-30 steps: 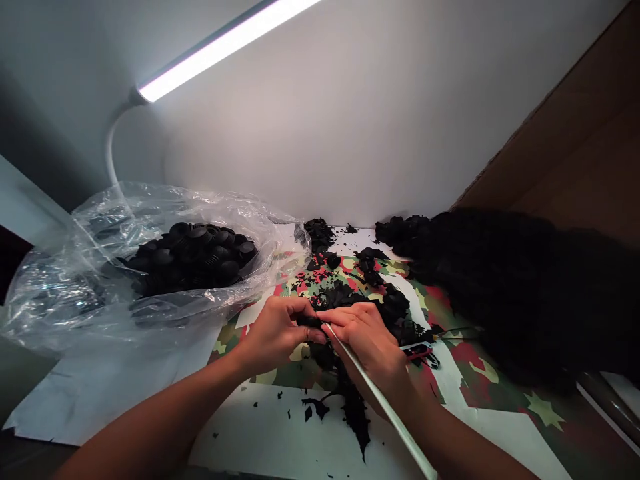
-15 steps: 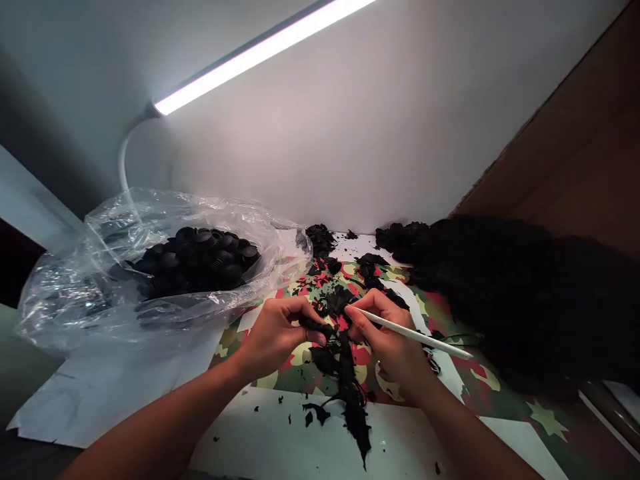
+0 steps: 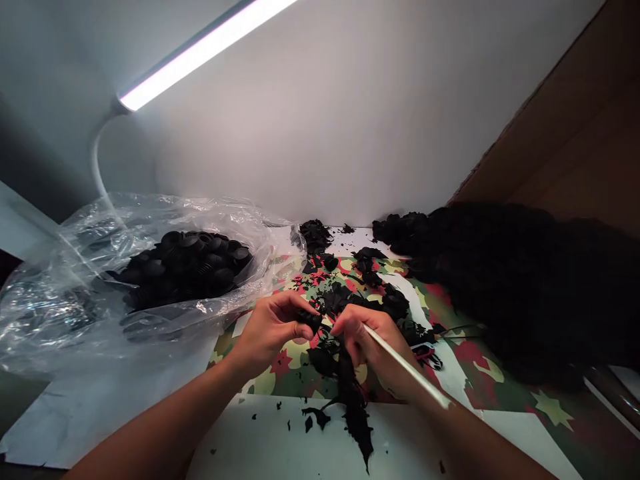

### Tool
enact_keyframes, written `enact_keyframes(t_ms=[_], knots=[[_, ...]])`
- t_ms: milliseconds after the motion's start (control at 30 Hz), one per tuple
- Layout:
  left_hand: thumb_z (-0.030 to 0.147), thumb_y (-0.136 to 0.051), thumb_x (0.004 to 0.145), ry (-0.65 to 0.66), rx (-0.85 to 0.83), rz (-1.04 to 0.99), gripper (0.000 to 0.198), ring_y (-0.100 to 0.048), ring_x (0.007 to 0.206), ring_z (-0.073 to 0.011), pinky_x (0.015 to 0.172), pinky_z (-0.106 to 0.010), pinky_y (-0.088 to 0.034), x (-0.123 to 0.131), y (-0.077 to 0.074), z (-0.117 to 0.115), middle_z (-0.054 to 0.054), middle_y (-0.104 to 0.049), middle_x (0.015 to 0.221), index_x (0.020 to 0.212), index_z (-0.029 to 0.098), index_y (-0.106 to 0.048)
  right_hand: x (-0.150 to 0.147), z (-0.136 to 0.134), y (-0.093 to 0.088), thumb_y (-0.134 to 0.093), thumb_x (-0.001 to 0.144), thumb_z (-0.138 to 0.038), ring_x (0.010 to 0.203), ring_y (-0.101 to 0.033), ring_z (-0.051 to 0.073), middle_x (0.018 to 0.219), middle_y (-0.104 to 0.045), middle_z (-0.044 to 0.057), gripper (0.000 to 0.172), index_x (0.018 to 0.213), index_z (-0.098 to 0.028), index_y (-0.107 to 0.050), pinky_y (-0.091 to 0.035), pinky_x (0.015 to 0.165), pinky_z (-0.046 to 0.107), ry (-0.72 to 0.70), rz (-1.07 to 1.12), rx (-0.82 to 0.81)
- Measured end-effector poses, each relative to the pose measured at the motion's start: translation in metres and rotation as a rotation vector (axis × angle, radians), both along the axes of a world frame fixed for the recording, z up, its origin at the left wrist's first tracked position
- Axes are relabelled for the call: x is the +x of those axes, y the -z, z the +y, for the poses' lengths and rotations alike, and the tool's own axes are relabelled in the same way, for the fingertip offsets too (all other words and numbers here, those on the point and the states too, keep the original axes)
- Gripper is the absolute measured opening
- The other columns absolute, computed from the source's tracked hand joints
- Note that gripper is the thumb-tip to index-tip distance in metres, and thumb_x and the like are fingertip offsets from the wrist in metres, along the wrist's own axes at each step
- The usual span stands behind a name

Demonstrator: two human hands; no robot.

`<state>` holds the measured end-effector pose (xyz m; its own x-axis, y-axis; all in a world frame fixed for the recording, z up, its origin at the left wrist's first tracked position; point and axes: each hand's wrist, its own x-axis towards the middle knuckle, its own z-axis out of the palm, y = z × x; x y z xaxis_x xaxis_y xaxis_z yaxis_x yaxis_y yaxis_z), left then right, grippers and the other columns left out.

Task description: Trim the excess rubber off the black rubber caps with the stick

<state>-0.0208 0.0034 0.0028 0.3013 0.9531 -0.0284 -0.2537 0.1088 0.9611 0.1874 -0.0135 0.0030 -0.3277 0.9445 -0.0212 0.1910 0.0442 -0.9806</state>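
My left hand (image 3: 267,335) pinches a small black ribbed rubber piece (image 3: 311,321) between thumb and fingers. Close beside it, my right hand (image 3: 383,343) grips a slim white stick-shaped tool (image 3: 410,370) like a pen; its rear end slants down over my forearm. The tool's working tip is hidden by my fingers or too small to make out. Beneath both hands lie black rubbery scraps (image 3: 350,380), with one long strip reaching down onto white paper (image 3: 280,433).
A clear plastic bag (image 3: 65,300) at left holds many black ribbed caps (image 3: 200,263). A large black heap (image 3: 525,287) fills the right side, near a cardboard panel (image 3: 580,120). Scissors or tweezers (image 3: 457,333) lie near the heap. A lamp (image 3: 205,57) shines above.
The view has shifted slightly. My right hand has turned, so the white tool points more steeply down toward me. The black piece in my left hand now shows more of its ribbed side.
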Motion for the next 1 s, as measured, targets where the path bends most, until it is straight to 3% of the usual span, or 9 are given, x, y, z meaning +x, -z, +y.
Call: enact_keyframes(t_ms=[133,367,500,600,700,800,900,1000], knots=[[0.023,-0.094,0.062,-0.005,0.010,0.065,0.025,-0.062,0.063,-0.0117,0.063,-0.022,-0.050,0.004,-0.003,-0.003,-0.001,-0.070,0.072,0.080,0.016,-0.078,-0.011,-0.007,-0.008,-0.062,0.088,-0.061,0.049,-0.044,0.012,0.050,-0.052,-0.004,0.045,0.073,-0.019,-0.067,-0.034,0.051,0.025,0.012,0.043,-0.020],[0.037,-0.098,0.055,-0.031,-0.095,-0.278,0.035,-0.061,0.071,-0.0098,0.064,-0.017,-0.048,0.014,0.000,-0.007,0.000,-0.069,0.078,0.075,0.018,-0.077,-0.019,-0.015,-0.014,-0.063,0.090,-0.053,0.041,-0.037,0.009,0.043,-0.047,-0.006,0.039,0.069,-0.019,-0.064,-0.030,0.044,0.023,0.084,0.196,-0.060],[0.041,-0.096,0.057,-0.015,-0.142,-0.321,0.036,-0.063,0.074,-0.0108,0.070,-0.019,-0.050,0.018,-0.001,-0.010,0.000,-0.069,0.077,0.076,0.019,-0.075,-0.020,-0.016,-0.015,-0.063,0.089,-0.054,0.037,-0.033,0.008,0.041,-0.043,-0.007,0.044,0.062,-0.020,-0.059,-0.025,0.040,0.023,0.086,0.229,-0.082],[0.042,-0.096,0.056,-0.028,-0.064,-0.201,0.038,-0.061,0.072,-0.0112,0.067,-0.020,-0.049,0.014,-0.002,-0.009,0.000,-0.067,0.076,0.077,0.019,-0.075,-0.019,-0.015,-0.012,-0.063,0.089,-0.054,0.038,-0.033,0.008,0.041,-0.042,-0.007,0.045,0.060,-0.020,-0.058,-0.026,0.042,0.023,0.088,0.240,-0.086],[0.028,-0.098,0.055,-0.021,0.140,0.096,0.037,-0.061,0.076,-0.0144,0.067,-0.022,-0.049,0.006,-0.007,-0.006,-0.001,-0.069,0.079,0.086,0.020,-0.079,-0.017,-0.013,-0.008,-0.063,0.089,-0.054,0.040,-0.034,0.008,0.042,-0.043,-0.006,0.044,0.062,-0.019,-0.060,-0.028,0.044,0.024,0.088,0.246,-0.090],[0.019,-0.091,0.065,-0.067,0.302,0.343,0.029,-0.062,0.074,-0.0165,0.067,-0.025,-0.051,0.001,-0.014,-0.007,-0.003,-0.072,0.080,0.093,0.022,-0.082,-0.016,-0.011,-0.005,-0.063,0.091,-0.053,0.041,-0.033,0.008,0.043,-0.043,-0.007,0.044,0.063,-0.019,-0.060,-0.028,0.045,0.024,0.098,0.248,-0.077],[0.023,-0.085,0.074,-0.152,0.335,0.358,0.010,-0.059,0.063,-0.0147,0.059,-0.025,-0.050,0.002,-0.017,-0.012,-0.002,-0.067,0.071,0.083,0.020,-0.082,-0.018,-0.012,-0.002,-0.064,0.091,-0.053,0.042,-0.031,0.009,0.043,-0.041,-0.007,0.041,0.068,-0.019,-0.064,-0.027,0.046,0.024,0.094,0.266,-0.088],[0.025,-0.082,0.076,-0.205,0.349,0.255,0.006,-0.061,0.069,-0.0165,0.059,-0.025,-0.052,0.006,-0.014,-0.016,-0.004,-0.067,0.078,0.078,0.020,-0.080,-0.020,-0.012,0.003,-0.063,0.091,-0.053,0.043,-0.028,0.009,0.043,-0.039,-0.008,0.042,0.068,-0.018,-0.062,-0.027,0.047,0.024,0.083,0.314,-0.139]])
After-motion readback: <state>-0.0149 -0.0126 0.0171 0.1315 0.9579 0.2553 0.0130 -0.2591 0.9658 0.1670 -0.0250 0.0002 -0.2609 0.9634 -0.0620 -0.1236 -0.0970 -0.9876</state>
